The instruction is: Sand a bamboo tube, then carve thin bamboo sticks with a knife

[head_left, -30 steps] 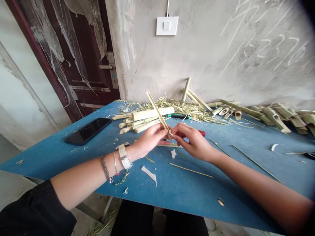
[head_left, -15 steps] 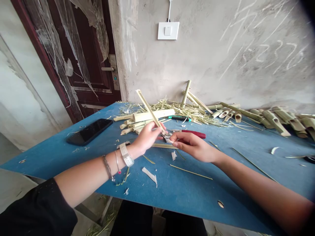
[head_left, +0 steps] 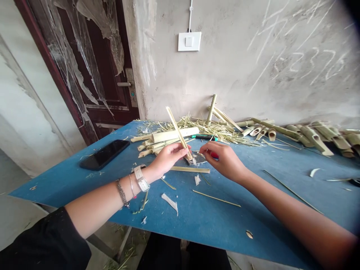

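Observation:
My left hand (head_left: 168,159) grips a thin pale bamboo strip (head_left: 177,131) near its lower end, and the strip slants up and away from me. My right hand (head_left: 225,160) sits just to the right of the strip's tip, fingertips curled close together. Whether they pinch a sliver is too small to tell. Partly hidden under that hand lies a red-handled tool (head_left: 214,155). A small flat metal piece (head_left: 197,159) rests on the blue table (head_left: 222,213) beneath the strip's tip.
A black phone (head_left: 104,154) lies at the table's left. Behind my hands are a bundle of cut bamboo (head_left: 165,139), a green-and-black pen (head_left: 204,137) and loose straw (head_left: 213,129). Cut bamboo pieces (head_left: 315,138) line the wall at right. Scraps and thin strips (head_left: 189,170) lie near the front.
My right hand has lifted and drawn back from the strip's tip, now covering most of the red handle. The strip leans more upright in my left hand.

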Demonstrator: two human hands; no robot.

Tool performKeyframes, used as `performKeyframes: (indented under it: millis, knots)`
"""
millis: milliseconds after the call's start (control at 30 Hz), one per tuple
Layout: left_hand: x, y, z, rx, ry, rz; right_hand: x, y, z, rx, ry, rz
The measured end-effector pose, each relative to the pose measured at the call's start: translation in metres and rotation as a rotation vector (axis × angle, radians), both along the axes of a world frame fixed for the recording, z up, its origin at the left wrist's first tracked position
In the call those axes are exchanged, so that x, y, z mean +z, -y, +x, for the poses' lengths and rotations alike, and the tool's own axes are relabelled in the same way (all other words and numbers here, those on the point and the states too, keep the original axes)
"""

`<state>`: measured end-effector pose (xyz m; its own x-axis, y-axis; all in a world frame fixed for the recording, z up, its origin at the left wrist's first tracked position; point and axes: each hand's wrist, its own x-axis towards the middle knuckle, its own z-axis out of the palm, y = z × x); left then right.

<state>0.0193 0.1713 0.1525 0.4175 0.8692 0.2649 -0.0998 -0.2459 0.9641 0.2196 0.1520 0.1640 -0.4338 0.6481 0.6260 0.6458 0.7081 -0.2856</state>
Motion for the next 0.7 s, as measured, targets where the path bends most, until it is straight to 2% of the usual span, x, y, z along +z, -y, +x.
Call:
performKeyframes:
  millis: [133, 300, 467, 600, 700]
  knots:
    - [0.000, 0.000, -0.001, 0.036, -0.065, 0.032, 0.004, 0.010, -0.009, 0.086, -0.042, -0.014]
    - [0.001, 0.004, 0.001, -0.019, -0.043, -0.025, 0.003, 0.016, -0.019, 0.142, -0.070, -0.127]
    - [0.003, 0.007, 0.000, -0.004, -0.008, -0.040, 0.000, 0.019, -0.026, 0.161, -0.110, -0.080]
    - [-0.005, 0.007, 0.001, -0.042, -0.002, -0.043, -0.007, 0.019, -0.026, 0.199, -0.165, -0.154]
    - [-0.011, 0.006, 0.004, -0.083, 0.004, -0.069, -0.015, 0.017, -0.025, 0.176, -0.171, -0.233]
